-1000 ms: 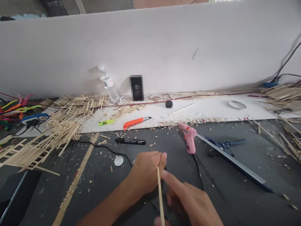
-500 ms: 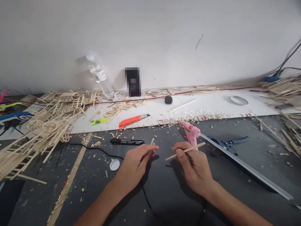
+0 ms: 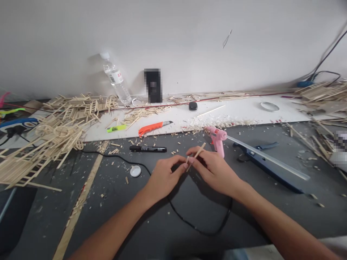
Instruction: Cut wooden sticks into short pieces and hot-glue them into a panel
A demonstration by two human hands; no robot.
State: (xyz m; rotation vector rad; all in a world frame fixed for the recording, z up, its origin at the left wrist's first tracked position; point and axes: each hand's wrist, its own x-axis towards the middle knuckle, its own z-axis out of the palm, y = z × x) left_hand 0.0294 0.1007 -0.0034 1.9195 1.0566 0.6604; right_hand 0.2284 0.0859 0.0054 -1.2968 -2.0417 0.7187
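My right hand (image 3: 214, 168) pinches a thin wooden stick (image 3: 200, 150), which slants up to the right between thumb and fingers. My left hand (image 3: 166, 177) is closed beside it, thumb and index finger pressed on a short wooden piece (image 3: 187, 159). The fingertips of both hands nearly meet over the dark table (image 3: 151, 231). Just behind my right hand stands a pink glue gun (image 3: 217, 139) with a long clear glue stick (image 3: 268, 157) coming out of its back. A black marker (image 3: 148, 148) lies beyond my left hand.
Wooden stick frames (image 3: 54, 137) are piled at the left. On the white board (image 3: 100, 135) are an orange cutter (image 3: 151, 128), a green highlighter (image 3: 116, 128) and scraps. Dark blue pliers (image 3: 265, 168) lie right, a white cap (image 3: 135, 171) left. A bottle (image 3: 117, 81) leans on the wall.
Both hands have come together, and the stick in my right hand is tilted more steeply, next to the left fingertips. The view has shifted slightly.
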